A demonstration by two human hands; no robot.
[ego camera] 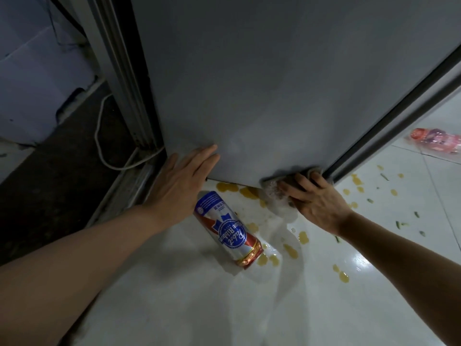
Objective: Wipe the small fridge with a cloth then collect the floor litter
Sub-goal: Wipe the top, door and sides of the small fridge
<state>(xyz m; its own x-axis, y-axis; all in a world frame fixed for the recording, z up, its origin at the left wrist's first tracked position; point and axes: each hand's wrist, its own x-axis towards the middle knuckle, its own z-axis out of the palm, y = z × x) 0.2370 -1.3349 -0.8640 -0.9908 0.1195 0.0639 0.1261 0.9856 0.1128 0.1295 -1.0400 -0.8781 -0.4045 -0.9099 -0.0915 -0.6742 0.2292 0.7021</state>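
The small fridge's grey side panel fills the upper middle of the view. My left hand presses flat with straight fingers on its bottom left corner. My right hand grips a wet, soapy grey cloth against the panel's bottom right corner, beside the dark door seal. A beer can in blue, red and silver lies on its side on the white floor tiles between my two arms.
Orange-yellow liquid spots and foam cover the tiles below the fridge. Small green scraps lie to the right. A crushed pink plastic bottle lies far right. A white cable loops over the dark floor left of the fridge.
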